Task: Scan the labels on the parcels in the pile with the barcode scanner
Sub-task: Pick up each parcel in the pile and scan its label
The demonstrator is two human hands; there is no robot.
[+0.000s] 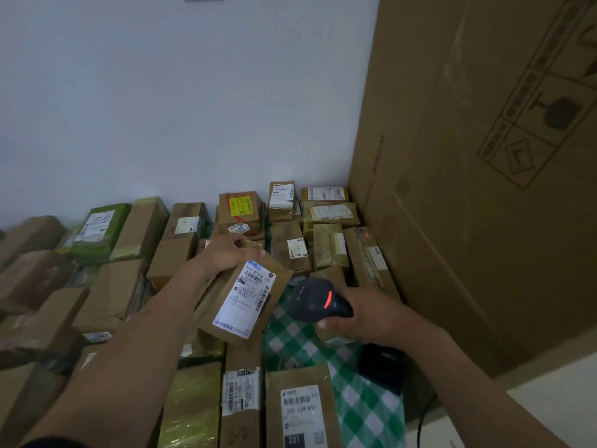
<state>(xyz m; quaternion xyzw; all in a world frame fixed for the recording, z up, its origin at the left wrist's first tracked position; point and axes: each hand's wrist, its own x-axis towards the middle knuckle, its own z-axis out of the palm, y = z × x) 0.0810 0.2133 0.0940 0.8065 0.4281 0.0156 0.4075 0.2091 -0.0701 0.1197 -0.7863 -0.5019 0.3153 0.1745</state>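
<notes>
My left fingers [250, 251] grip the flat brown paper parcel [279, 279] by its top, my right fingers [327, 324] the black handheld scanner [318, 300]; a tilt could make its white label [245, 299] misread.

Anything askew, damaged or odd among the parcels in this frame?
Nothing stands out. The one tilted parcel is simply held by the left hand above the pile, label up, near the barcode scanner in the right hand; no tears or spills show.

One left hand [226, 253], one right hand [365, 315], one barcode scanner [318, 300], one tall carton [468, 156], parcels [300, 409] (over a dozen)
</notes>
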